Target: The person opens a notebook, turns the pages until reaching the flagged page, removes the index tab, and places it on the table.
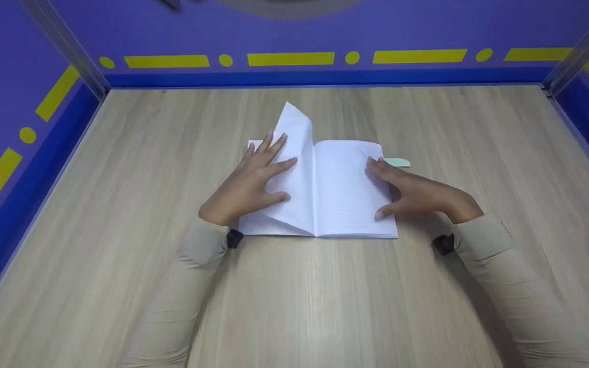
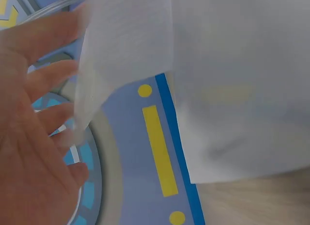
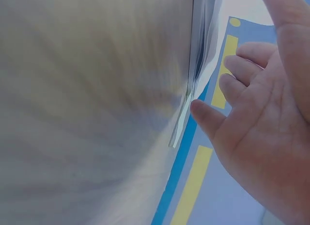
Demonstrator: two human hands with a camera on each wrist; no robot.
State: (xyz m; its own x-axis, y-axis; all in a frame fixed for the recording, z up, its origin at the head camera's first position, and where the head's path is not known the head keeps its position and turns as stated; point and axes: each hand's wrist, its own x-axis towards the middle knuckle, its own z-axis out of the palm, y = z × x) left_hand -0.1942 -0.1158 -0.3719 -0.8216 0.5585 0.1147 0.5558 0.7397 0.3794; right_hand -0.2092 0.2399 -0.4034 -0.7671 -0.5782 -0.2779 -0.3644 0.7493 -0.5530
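An open notebook (image 1: pixel 353 204) with white ruled pages lies on the table. One leaf (image 1: pixel 294 128) stands up from the spine, leaning over the left side with its top corner raised. My left hand (image 1: pixel 248 186), fingers spread, lies against that leaf; the left wrist view shows the paper (image 2: pixel 126 45) beside the fingers. My right hand (image 1: pixel 420 194) is at the notebook's right edge, index finger and thumb over the right page. In the right wrist view, the fingers of the right hand (image 3: pixel 261 113) are extended next to the page edges.
A pale green tab (image 1: pixel 398 162) sticks out past the notebook's right edge. The wooden table (image 1: pixel 320 301) is bordered by purple panels (image 1: pixel 294 36) with yellow marks at the back and sides. Beige sleeves and dark straps are at both wrists.
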